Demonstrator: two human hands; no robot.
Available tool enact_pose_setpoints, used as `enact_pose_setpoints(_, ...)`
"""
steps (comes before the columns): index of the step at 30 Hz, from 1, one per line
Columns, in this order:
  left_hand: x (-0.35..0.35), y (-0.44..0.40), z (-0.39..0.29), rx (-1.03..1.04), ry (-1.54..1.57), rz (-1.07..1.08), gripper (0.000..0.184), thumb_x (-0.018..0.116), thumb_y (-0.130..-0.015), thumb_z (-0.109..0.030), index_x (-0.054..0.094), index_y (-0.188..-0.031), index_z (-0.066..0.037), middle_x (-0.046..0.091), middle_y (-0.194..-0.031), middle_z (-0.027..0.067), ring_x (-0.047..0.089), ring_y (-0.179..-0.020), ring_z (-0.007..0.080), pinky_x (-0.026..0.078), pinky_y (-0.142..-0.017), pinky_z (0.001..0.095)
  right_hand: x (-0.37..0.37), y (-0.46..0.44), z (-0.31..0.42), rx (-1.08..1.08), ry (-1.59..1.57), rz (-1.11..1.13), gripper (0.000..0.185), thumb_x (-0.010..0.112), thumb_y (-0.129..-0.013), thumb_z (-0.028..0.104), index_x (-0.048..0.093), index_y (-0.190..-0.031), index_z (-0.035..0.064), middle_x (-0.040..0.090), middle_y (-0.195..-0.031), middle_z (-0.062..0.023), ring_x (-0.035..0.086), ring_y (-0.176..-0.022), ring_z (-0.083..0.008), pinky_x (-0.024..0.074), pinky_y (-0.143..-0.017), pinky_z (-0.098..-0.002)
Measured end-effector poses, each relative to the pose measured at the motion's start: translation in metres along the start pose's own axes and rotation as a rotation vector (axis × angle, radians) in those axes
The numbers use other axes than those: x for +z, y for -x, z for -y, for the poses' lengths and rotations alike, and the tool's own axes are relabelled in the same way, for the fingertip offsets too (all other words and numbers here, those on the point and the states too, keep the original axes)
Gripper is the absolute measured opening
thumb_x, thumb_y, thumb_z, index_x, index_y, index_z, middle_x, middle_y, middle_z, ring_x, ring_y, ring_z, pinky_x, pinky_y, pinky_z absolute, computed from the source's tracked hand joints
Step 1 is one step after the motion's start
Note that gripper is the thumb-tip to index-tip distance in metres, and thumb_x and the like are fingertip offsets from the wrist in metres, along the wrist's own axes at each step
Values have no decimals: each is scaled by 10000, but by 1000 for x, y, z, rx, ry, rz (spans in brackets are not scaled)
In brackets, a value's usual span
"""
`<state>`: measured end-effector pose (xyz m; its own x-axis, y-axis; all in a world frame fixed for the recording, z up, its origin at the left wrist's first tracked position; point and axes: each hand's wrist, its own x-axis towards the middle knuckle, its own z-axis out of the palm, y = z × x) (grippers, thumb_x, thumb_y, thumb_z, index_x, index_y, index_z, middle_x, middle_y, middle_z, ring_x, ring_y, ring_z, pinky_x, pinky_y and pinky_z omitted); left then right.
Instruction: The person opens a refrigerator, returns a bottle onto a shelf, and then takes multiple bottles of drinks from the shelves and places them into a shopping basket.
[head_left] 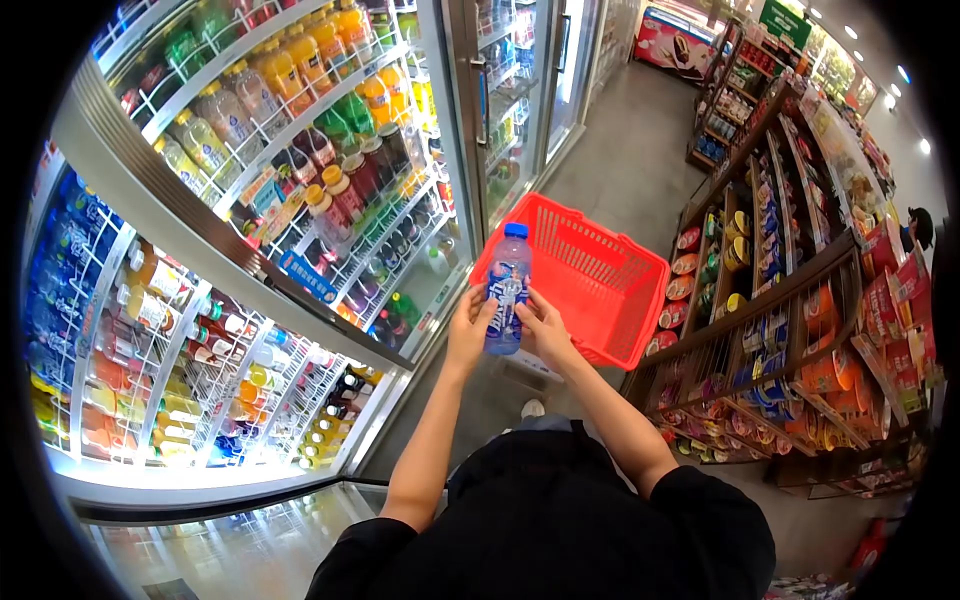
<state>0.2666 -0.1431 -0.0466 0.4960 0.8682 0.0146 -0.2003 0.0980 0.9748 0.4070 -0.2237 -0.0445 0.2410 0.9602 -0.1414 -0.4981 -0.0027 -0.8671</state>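
Between my two hands is a clear drink bottle point(509, 290) with a blue cap and a blue-and-white label, held roughly upright in front of me. My left hand point(470, 325) closes on its left side, the thumb on the label. From the right, my right hand point(543, 325) grips the same bottle, thumb also on the label. Beyond and below the bottle is a red plastic shopping basket point(600, 255) with slotted walls; the bottle and my hands cover part of its near left side. What the basket rests on is mostly hidden.
On the left, drinks coolers hold rows of bottles on wire shelves point(300, 150), with an open glass door point(230, 540) nearest me. Brown racks point(760, 300) of packaged food line the right. A grey floor aisle point(640, 130) runs ahead to a red chest freezer point(672, 45).
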Motion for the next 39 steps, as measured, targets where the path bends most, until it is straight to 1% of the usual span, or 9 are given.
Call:
enact_pose_setpoints(10, 63, -55, 36, -37, -113, -35, 462, 585, -978, -203, 452, -1346, 42, 595, -1251, 147, 592, -1074, 158, 480, -913, 284, -81, -41, 21, 22, 59, -72, 621, 602, -974, 230, 311, -1499, 71, 601, -1252, -88, 595, -1056, -121, 502, -894, -307)
enact_pose_setpoints(12, 66, -59, 44, -104, -99, -32, 517, 584, -980, -232, 425, -1380, 53, 550, -1314, 178, 534, -1185, 179, 403, -1016, 296, -91, -48, 18, 41, 34, -58, 610, 604, -971, 231, 328, -1489, 67, 610, -1239, -75, 600, -1047, -114, 505, -883, -307)
enact_pose_setpoints(17, 69, -80, 62, -99, -242, -39, 467, 610, -962, -231, 489, -1326, 36, 653, -1137, 171, 633, -1002, 168, 507, -861, 290, -103, -57, 14, 107, 28, -147, 562, 605, -968, 251, 387, -1450, 61, 643, -1165, -43, 621, -976, -94, 515, -835, -294)
enact_pose_setpoints(24, 72, -126, 89, -103, -340, 102, 485, 626, -948, -258, 505, -1317, 32, 663, -1125, 167, 639, -1000, 160, 508, -857, 300, -124, -89, -2, 136, 7, -277, 498, 602, -970, 259, 433, -1393, 57, 652, -1091, -42, 624, -951, -103, 523, -803, -303)
enact_pose_setpoints(26, 66, -135, 79, -264, -364, 238, 475, 616, -958, -224, 490, -1331, 42, 650, -1135, 109, 617, -980, 120, 497, -845, 268, -131, -98, -19, 176, 29, -312, 499, 600, -971, 253, 426, -1396, 56, 653, -1080, -45, 625, -952, -111, 526, -799, -315)
enact_pose_setpoints(28, 53, -150, 90, -283, -391, 280, 461, 620, -953, -225, 508, -1317, 34, 664, -1102, 110, 631, -944, 125, 510, -815, 275, -133, -111, -29, 276, 56, -319, 490, 602, -970, 230, 422, -1390, 53, 644, -1083, -65, 627, -952, -135, 536, -783, -334)
enact_pose_setpoints(36, 25, -209, 149, -545, -634, 505, 315, 589, -933, -160, 602, -1151, 68, 685, -1005, 160, 667, -882, 188, 528, -770, 348, -141, -158, -76, 352, 89, -430, 491, 642, -937, 179, 430, -1361, 52, 629, -1101, -96, 630, -936, -163, 537, -755, -363)
enact_pose_setpoints(38, 13, -225, 193, -592, -729, 507, 292, 611, -872, -172, 668, -1045, 57, 687, -1006, 238, 676, -967, 304, 509, -793, 407, -144, -170, -82, 396, 126, -455, 557, 663, -912, 116, 401, -1375, -50, 614, -1154, -154, 640, -952, -198, 551, -763, -332)
enact_pose_setpoints(39, 15, -229, 195, -596, -728, 514, 292, 611, -872, -172, 668, -1045, 57, 687, -1006, 238, 676, -967, 304, 509, -793, 407, -152, -177, -95, 398, 124, -462, 557, 663, -912, 116, 401, -1375, -50, 614, -1154, -154, 640, -952, -198, 551, -763, -332)
